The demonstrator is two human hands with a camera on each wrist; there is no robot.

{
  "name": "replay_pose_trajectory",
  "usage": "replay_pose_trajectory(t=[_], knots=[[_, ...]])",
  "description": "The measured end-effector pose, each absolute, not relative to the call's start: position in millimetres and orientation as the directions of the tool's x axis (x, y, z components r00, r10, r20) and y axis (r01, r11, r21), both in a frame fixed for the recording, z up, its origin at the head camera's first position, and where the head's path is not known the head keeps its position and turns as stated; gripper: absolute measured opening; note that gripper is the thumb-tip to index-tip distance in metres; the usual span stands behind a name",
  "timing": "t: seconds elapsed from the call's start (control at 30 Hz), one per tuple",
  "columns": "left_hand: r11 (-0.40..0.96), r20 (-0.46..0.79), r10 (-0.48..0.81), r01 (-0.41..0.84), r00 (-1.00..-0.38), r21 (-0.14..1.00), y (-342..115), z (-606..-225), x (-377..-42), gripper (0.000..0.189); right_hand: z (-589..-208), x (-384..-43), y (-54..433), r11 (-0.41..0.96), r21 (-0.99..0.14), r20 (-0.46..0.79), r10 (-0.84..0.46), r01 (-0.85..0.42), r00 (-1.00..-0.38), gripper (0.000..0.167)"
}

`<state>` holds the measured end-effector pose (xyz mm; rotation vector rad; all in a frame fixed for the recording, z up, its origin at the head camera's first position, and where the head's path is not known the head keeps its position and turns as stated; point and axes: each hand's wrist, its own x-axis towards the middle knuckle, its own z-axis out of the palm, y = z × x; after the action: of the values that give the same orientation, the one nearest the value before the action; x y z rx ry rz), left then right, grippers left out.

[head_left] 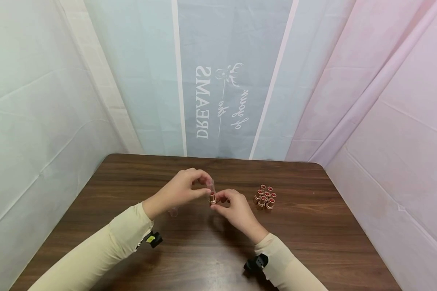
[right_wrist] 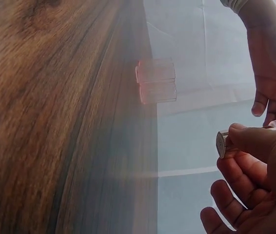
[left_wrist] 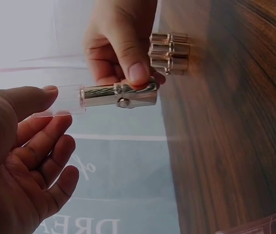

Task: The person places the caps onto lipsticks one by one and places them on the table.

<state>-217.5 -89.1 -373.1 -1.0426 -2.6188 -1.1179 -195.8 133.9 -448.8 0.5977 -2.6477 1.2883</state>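
Above the table, my left hand pinches a clear cap between thumb and fingers. Just below it, my right hand grips the base of a shiny rose-gold lipstick tube held upright. In the left wrist view the cap's open end meets the tube's narrower top; how far it goes over cannot be told. The right wrist view shows the tube's round bottom beyond the right thumb. Several more rose-gold lipstick tubes stand grouped to the right of my right hand.
Loose clear caps stand on the dark wooden table, left of the held tube and partly behind my left wrist in the head view. Cloth curtains rise behind the table and at both sides.
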Motion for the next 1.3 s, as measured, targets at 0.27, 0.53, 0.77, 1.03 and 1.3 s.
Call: replay_pose_trajectory(t=[0.27,0.53,0.77,1.03,1.3], knots=[[0.525,0.305,0.560,0.615,-0.771,0.588,-88.5,-378.3,-215.9,0.016,-445.6,-192.9,131.1,0.554,-0.730,0.291,-0.277,-0.400,-0.916,0.019],[0.502,0.288,0.574,0.607,-0.766,0.616,-88.7,-380.9,-215.8,0.014,-442.1,-190.0,131.1,0.526,-0.734,0.326,-0.281,-0.429,-0.903,0.020],[0.478,0.284,0.596,0.616,-0.751,0.626,-89.6,-381.0,-216.9,0.013,-441.3,-188.8,129.9,0.501,-0.743,0.332,-0.299,-0.444,-0.894,0.020],[0.477,0.307,0.620,0.658,-0.722,0.583,-90.1,-379.5,-216.8,0.012,-441.1,-189.1,129.3,0.509,-0.733,0.337,-0.304,-0.451,-0.891,0.020],[0.498,0.319,0.652,0.705,-0.688,0.504,-89.4,-379.1,-216.3,0.014,-440.4,-188.4,129.0,0.524,-0.681,0.388,-0.334,-0.511,-0.859,0.021]])
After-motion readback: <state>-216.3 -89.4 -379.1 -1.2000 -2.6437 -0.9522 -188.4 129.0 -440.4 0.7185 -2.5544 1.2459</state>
